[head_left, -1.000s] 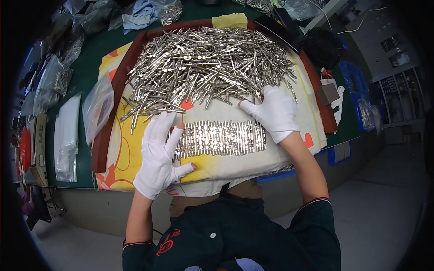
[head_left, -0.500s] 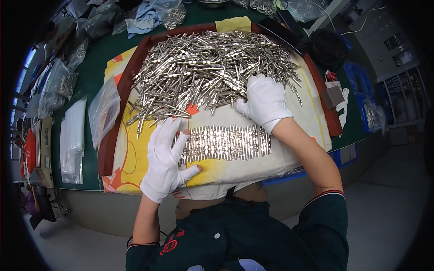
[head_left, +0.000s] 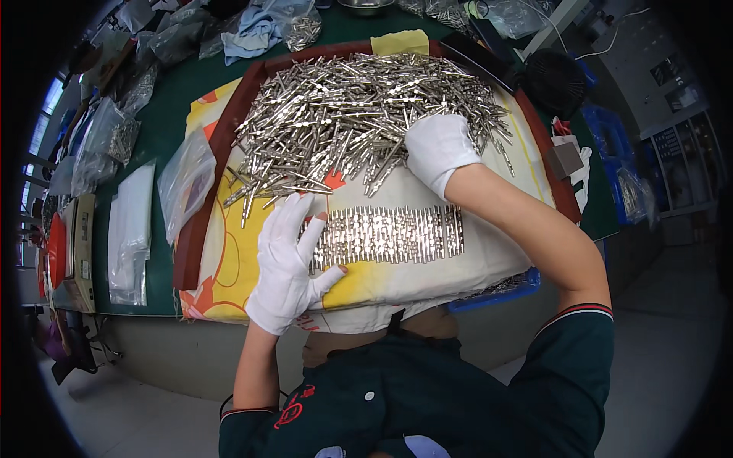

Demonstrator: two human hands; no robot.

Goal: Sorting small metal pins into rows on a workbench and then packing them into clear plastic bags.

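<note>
A heap of slim shiny metal pins [head_left: 336,114] with thicker collars lies on a printed cloth [head_left: 366,290]. In front of it, more of these pins form a neat side-by-side row [head_left: 382,235]. My left hand [head_left: 286,263], in a white glove with bare thumb and index tips, is open at the row's left end, thumb and index spread around it. My right hand [head_left: 443,149], also white-gloved, is at the heap's near right edge with its fingers curled in. Whatever it grips is hidden beneath it.
A dark red wooden frame [head_left: 200,237] borders the cloth on its left, back and right. Clear plastic bags [head_left: 187,187] lie to the left, near a scale [head_left: 80,237]. A black fan [head_left: 551,82] stands at the back right, and a small brown block [head_left: 563,160] sits by the right rail.
My right hand has turned and curled, hiding its fingers, while its forearm swung to the right. My left hand stays by the row. The whole view has shifted slightly.
</note>
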